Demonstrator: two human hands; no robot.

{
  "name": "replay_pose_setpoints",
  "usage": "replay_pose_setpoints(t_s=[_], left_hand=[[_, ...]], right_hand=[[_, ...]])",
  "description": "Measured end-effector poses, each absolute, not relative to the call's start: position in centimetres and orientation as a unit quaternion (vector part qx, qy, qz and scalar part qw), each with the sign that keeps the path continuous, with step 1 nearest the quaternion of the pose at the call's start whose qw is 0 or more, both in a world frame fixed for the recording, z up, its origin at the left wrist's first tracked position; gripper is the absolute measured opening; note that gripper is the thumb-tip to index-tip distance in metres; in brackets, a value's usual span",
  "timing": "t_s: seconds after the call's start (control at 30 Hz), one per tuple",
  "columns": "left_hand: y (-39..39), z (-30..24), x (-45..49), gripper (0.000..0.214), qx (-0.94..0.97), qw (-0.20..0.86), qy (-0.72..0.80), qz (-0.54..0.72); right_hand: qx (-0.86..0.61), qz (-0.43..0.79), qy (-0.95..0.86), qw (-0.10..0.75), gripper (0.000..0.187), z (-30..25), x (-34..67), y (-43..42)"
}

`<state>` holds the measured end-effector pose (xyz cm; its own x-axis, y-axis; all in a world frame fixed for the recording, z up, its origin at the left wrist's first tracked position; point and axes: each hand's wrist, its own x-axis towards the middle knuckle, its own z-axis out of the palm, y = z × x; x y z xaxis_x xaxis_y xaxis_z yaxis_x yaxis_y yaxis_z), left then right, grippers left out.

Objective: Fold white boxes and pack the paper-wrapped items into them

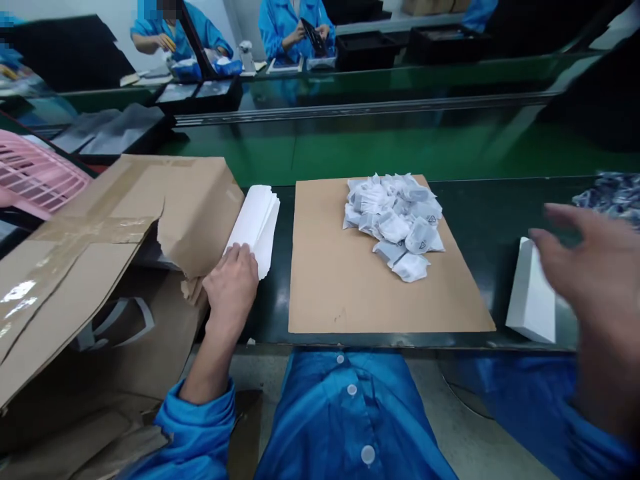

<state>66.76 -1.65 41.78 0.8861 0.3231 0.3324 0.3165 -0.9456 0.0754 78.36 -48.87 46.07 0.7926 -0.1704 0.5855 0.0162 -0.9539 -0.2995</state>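
Your left hand [234,283], left of centre in the frame, lay with its fingers curled together over the near end of a stack of folded white card [255,227]; the thumb was hidden, so how firmly it gripped could not be told. The stack rested on the dark bench [275,300], just beside the torn, taped cardboard carton [200,190] at the left.

Your right hand [595,273], blurred at the right edge, was well open, thumb and fingers spread, with nothing visible in its grasp. Behind it in the view, a white box [531,293] lay on the bench at lower right, partly covered by the hand.

Between your hands, a brown cardboard sheet [340,287] lay flat, bearing a heap of small white pouches [393,207] towards its far right corner. A pink basket [40,167] occupied the left edge. At upper centre, a co-worker in blue [273,30] held a black object [313,37].
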Motion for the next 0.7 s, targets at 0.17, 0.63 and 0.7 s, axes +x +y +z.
replay_pose_setpoints(t_s=[0.17, 0.63, 0.7], left_hand=[[-1.5, 42.5, 67.4, 0.035, 0.942, -0.023, 0.237, 0.235], [-11.4, 42.6, 60.5, 0.057, 0.828, 0.512, 0.078, 0.212], [-10.4, 42.4, 61.9, 0.039, 0.829, 0.541, 0.107, 0.095]], right_hand=[[-0.846, -0.074, -0.244, 0.469, 0.025, 43.8, 70.0, -32.8], [-0.734, 0.322, -0.409, 0.437, 0.025, 44.8, 72.3, -33.8], [-0.816, 0.231, -0.421, 0.322, 0.036, 45.3, 70.7, -34.6]])
